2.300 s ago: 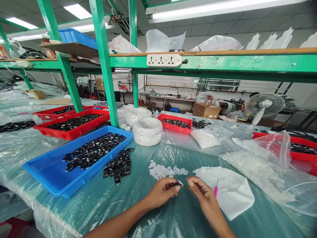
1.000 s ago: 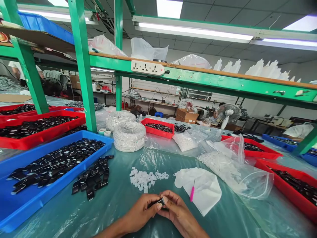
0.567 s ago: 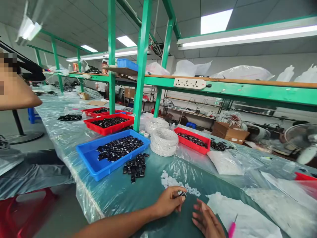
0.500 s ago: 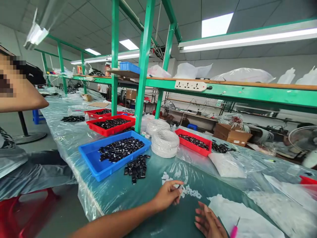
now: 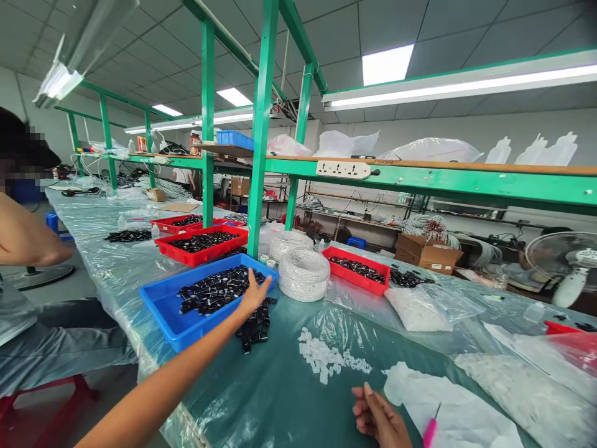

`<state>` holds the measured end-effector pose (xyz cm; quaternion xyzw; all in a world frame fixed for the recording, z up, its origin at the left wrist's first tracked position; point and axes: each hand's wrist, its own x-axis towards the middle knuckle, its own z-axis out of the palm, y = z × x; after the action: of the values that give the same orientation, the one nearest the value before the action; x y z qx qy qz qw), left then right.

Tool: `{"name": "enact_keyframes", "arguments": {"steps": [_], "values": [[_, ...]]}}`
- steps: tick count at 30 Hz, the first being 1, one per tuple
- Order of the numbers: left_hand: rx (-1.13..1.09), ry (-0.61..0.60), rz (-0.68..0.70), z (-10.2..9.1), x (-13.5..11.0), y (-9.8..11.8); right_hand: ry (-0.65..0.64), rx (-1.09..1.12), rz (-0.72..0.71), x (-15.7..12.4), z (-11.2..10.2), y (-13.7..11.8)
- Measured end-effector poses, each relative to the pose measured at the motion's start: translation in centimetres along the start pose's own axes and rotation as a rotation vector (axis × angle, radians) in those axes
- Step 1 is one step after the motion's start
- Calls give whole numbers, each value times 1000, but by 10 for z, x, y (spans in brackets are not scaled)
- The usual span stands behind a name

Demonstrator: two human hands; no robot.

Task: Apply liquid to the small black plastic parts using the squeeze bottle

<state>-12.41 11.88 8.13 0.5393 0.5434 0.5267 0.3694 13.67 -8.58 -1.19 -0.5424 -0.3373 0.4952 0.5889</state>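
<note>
My left hand [image 5: 255, 294] reaches over the right rim of the blue tray [image 5: 158, 292], beside the heap of small black plastic pieces [image 5: 212, 291] inside. Its thumb and a finger are spread, and I see nothing held. Loose black pieces [image 5: 255, 325] lie on the table just under that hand. Close to the table's near side, my right hand [image 5: 380, 415] has bent fingers, the thumb tip near the forefinger; whatever is between them is hidden. Small translucent white pieces [image 5: 321, 356] are scattered just beyond it. A pink-handled pointed tool [image 5: 430, 430] lies on a white plastic bag [image 5: 459, 404] to its right.
Coils of white cable [image 5: 304, 275] stand behind the white pieces. Red trays [image 5: 380, 287] of black pieces sit farther back. A green post [image 5: 256, 205] rises behind the blue tray. Bags of white pieces [image 5: 417, 309] are on the right. Another person [image 5: 28, 236] sits at left.
My left hand has moved from the white pieces leftward and away to the blue tray, its fingers spreading. The fingers of my right hand have drawn closer together. The camera view has shifted slightly.
</note>
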Motion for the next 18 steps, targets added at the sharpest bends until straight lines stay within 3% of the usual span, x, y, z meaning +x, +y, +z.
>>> {"name": "enact_keyframes", "arguments": {"steps": [2, 5, 7, 10, 14, 18], "values": [[31, -76, 75, 21, -36, -6, 40, -67, -56, -1, 3, 1], [99, -441, 492, 52, -101, -8, 186, -179, -222, -7, 9, 5], [117, -698, 620, 67, -140, -5, 218, -228, -392, -14, 14, 7], [64, -976, 638, 86, -178, 1, 184, -270, -589, -23, 18, 7], [-102, -982, 526, 116, -192, 7, 148, -270, -666, -29, 17, -2], [-232, -1018, 365, 135, -195, 11, 77, -271, -597, -34, 12, -13]]}}
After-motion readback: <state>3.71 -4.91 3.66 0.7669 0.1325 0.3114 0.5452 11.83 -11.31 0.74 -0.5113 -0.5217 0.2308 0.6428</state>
